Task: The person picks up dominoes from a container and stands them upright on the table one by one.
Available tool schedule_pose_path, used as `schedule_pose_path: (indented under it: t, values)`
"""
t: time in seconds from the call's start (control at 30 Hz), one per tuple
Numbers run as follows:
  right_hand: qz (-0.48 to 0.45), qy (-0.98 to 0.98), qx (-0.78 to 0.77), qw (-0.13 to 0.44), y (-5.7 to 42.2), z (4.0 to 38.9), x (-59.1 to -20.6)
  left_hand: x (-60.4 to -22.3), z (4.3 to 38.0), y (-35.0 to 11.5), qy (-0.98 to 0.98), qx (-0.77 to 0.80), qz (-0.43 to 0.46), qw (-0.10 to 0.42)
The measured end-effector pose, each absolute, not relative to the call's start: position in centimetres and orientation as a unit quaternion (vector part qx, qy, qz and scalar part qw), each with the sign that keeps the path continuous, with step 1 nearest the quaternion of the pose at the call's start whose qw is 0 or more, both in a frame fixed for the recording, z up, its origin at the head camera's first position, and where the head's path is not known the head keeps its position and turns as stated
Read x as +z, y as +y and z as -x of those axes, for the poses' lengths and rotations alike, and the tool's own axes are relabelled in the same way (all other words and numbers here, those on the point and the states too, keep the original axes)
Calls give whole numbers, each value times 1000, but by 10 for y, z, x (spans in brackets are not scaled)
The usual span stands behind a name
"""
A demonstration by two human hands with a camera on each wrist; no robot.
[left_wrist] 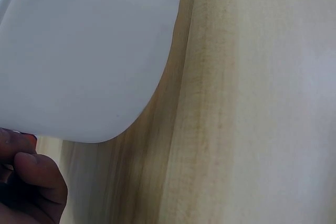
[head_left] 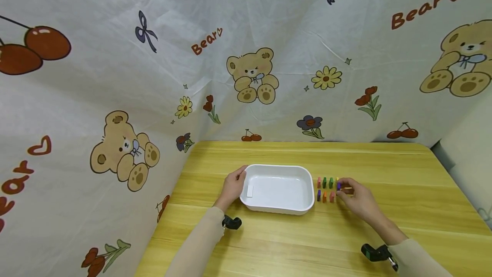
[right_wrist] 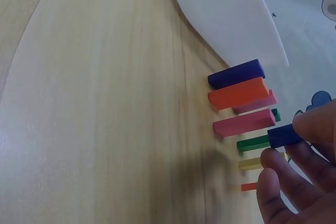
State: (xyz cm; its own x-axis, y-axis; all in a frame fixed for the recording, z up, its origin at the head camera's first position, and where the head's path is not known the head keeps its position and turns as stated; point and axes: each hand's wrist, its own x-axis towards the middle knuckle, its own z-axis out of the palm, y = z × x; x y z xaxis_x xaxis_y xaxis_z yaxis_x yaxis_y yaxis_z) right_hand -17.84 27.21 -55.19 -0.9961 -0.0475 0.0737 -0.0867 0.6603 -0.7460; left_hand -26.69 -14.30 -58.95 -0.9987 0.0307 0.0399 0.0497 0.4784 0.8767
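Note:
At the left end of a white tray [head_left: 278, 210], my left hand [head_left: 232, 186] grips the side near the back corner. Its curled fingers [left_wrist: 42, 179] show beside the tray wall in the left wrist view. My right hand [head_left: 357, 198] pinches a small dark blue block [right_wrist: 283, 135] between thumb and fingers, at the right end of two rows of little upright blocks. In the front row stand a purple block [head_left: 318, 195], an orange block [head_left: 324, 196] and a pink block [head_left: 332, 196]. Behind them are another pink block [head_left: 319, 182] and green blocks [head_left: 331, 183].
A yellow block [right_wrist: 250, 164] and a red-orange block [right_wrist: 248, 187] are partly hidden by the right fingers. The wood-grain table [head_left: 292, 243] meets a bear-print cloth [head_left: 292, 110] at the back and left. A small pale rectangle [head_left: 250, 191] shows inside the tray.

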Motion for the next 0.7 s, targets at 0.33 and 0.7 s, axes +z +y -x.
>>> schedule_pose_path:
  t: [0.33, 0.7]
  values:
    - [-37, -908, 417, 13, 276, 177, -566, -591, 267, -143, -861, -508, 21, 5]
    - [-30, -911, 412, 0, 278, 176, -577, -589, 266, -144, -857, -515, 25, 4]
